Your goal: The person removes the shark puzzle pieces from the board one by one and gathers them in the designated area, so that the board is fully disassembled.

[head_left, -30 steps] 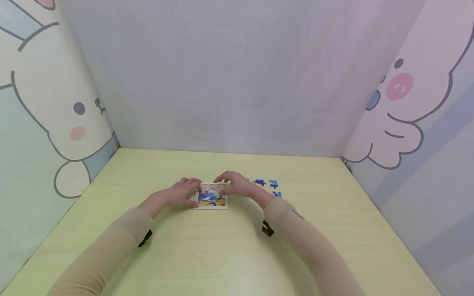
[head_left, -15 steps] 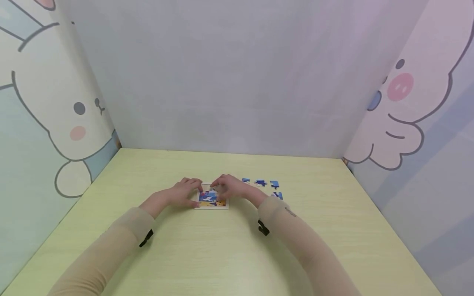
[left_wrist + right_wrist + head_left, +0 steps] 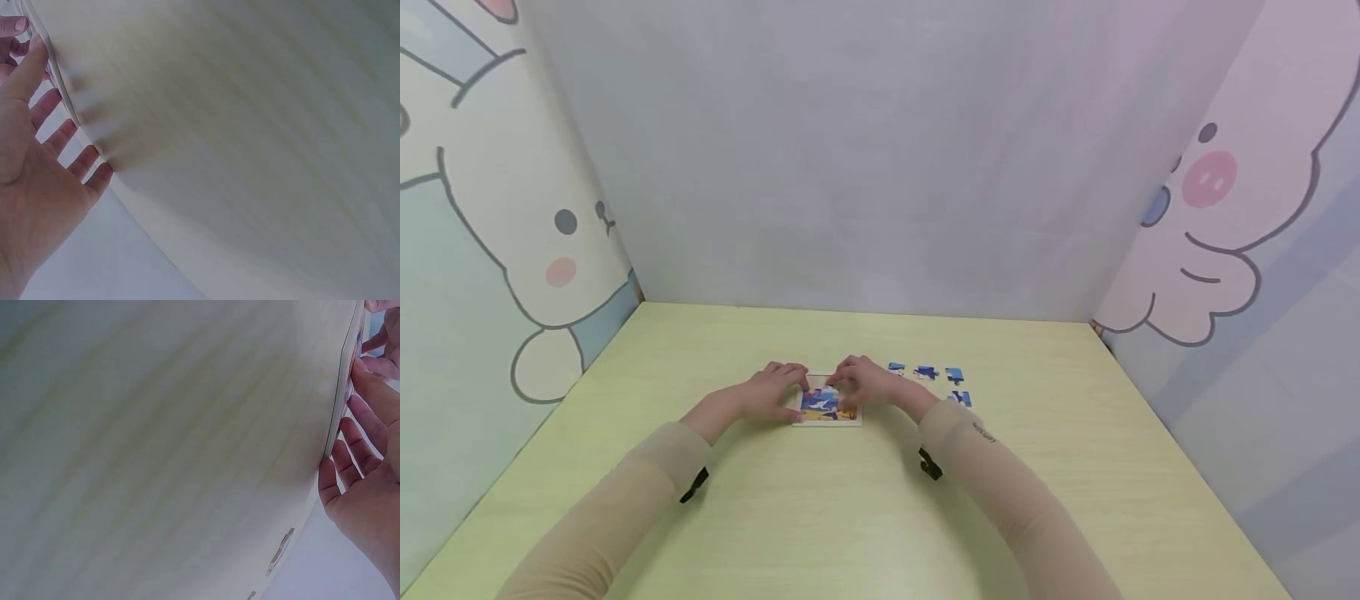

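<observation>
A small jigsaw puzzle frame (image 3: 827,423) with a pale rim lies on the table in the head view. Blue and yellow puzzle pieces (image 3: 820,403) fill its lower part; pale backing shows near the top. My left hand (image 3: 772,390) rests along the frame's left side, thumb at the lower corner, and the left wrist view has its fingers (image 3: 62,134) spread and nearly straight. Over the frame's right part, my right hand (image 3: 871,383) has its thumb and forefinger apart above the pieces. Whether they pinch a piece is hidden. Its other fingers (image 3: 344,462) are slightly bent beside the frame.
Several loose puzzle pieces (image 3: 927,372) lie on the table right of the frame, behind the right forearm. One of them (image 3: 961,398) is close to the right sleeve. A pale wall (image 3: 865,167) rises behind the table, with cartoon-printed walls at both sides.
My right hand has moved left and slightly down, its fingertips now over the pieces inside the frame. A loose piece formerly behind that hand shows now. The left hand stays in place.
</observation>
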`<state>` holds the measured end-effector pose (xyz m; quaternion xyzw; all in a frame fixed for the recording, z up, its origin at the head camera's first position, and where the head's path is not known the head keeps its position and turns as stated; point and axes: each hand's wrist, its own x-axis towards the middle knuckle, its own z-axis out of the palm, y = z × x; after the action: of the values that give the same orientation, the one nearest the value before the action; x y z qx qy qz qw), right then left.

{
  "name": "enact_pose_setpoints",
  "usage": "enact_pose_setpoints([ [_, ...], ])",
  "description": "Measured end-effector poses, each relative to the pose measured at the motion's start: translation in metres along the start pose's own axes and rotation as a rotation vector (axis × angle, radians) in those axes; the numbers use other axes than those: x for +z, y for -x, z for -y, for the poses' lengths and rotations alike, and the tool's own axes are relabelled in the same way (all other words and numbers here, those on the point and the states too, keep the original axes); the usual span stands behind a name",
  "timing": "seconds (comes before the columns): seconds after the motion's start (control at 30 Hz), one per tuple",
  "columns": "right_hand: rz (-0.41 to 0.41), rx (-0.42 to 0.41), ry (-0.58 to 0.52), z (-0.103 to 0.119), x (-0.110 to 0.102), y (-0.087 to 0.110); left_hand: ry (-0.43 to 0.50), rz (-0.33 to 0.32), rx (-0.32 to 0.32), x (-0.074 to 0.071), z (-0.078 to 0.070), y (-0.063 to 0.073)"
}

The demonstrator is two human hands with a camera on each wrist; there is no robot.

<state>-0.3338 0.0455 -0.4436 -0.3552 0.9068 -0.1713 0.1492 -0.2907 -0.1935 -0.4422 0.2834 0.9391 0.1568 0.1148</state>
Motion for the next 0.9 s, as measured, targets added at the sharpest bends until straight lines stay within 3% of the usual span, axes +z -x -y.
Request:
enact_pose_setpoints([
  [0.5,-0.029,0.002,-0.014,0.0025,-0.0016,0.0008,-0.001,-0.003,0.002,-0.0046,-0.0043,0.0016],
  [0.9,-0.074,0.012,-0.211,0.0033,-0.0012,0.0011,-0.013,-0.009,0.007,-0.0006,-0.0004,-0.0005],
])
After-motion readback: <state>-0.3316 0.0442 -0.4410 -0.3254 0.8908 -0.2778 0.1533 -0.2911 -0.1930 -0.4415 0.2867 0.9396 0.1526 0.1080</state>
